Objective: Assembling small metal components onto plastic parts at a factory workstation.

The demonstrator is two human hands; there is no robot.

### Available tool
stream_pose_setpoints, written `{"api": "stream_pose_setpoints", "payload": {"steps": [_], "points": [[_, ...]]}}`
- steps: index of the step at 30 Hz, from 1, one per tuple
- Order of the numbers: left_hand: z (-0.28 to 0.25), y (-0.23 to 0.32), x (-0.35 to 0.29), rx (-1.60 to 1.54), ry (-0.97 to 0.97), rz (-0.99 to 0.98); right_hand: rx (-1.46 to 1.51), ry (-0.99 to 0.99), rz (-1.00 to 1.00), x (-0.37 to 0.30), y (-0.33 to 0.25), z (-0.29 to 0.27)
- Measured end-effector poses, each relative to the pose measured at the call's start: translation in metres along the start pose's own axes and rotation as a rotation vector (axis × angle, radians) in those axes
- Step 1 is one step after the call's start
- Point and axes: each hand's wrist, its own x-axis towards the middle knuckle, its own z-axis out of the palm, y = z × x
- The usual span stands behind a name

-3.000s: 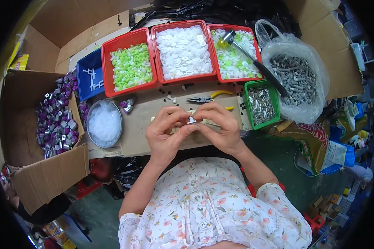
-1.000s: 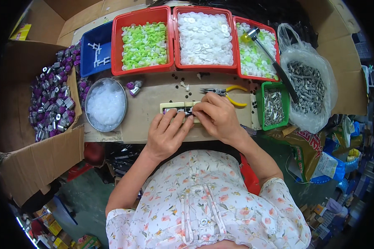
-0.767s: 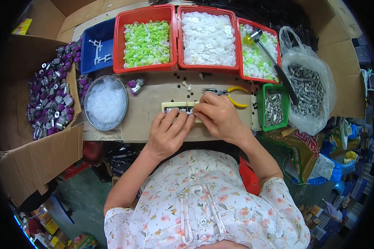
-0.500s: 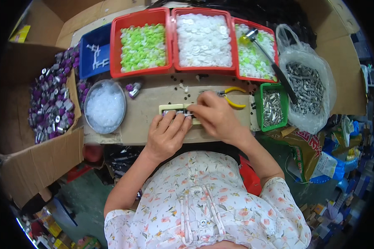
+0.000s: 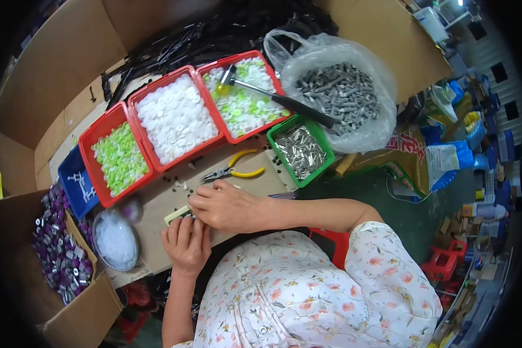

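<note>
A small cream-coloured block with a recess (image 5: 177, 215) lies on the cardboard-covered bench, mostly hidden under my hands. My left hand (image 5: 187, 243) bends its fingers over the block's near side, fingertips pressed on the part set in it. My right hand (image 5: 225, 206) reaches across from the right, its fingers pinched together over the block's right end, touching the left fingertips. Whatever small piece sits between the fingers is hidden. Just beyond my right hand lie pliers with yellow handles (image 5: 246, 173), next to small black bits and white pieces on the cardboard.
Red bins hold green caps (image 5: 120, 158), white discs (image 5: 177, 119) and mixed pieces, with a hammer (image 5: 278, 97) across the last. Around them are a blue tray (image 5: 69, 171), a green bin of metal pins (image 5: 300, 152), a bag of grey plugs (image 5: 342, 95) and a bowl (image 5: 116, 240).
The head view has turned, so the bench appears tilted, with more of the right side showing. My right hand has closed in over the block and now meets my left fingertips.
</note>
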Motion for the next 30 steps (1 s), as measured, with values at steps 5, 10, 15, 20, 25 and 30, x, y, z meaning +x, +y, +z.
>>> {"api": "stream_pose_setpoints", "payload": {"steps": [5, 10, 15, 20, 25, 30], "points": [[0.004, -0.003, 0.005, -0.008, 0.005, 0.0, -0.001, 0.219, 0.148, -0.022, 0.034, -0.053], [-0.006, 0.002, 0.006, 0.032, 0.025, 0.006, -0.268, 0.49, 0.592, -0.087, 0.127, -0.123], [-0.011, 0.001, 0.01, -0.044, -0.005, -0.019, -0.398, 0.187, 0.884, -0.144, 0.177, -0.128], [-0.036, -0.015, 0.026, -0.068, 0.019, -0.135, -0.332, 0.175, 0.873, -0.136, 0.188, -0.132], [-0.059, -0.075, 0.053, -0.068, 0.114, -0.385, -0.128, 0.448, 0.838, -0.141, 0.193, -0.14], [-0.079, -0.158, 0.071, 0.22, 0.146, -0.396, 0.068, 0.57, 0.834, -0.13, 0.176, -0.145]]}}
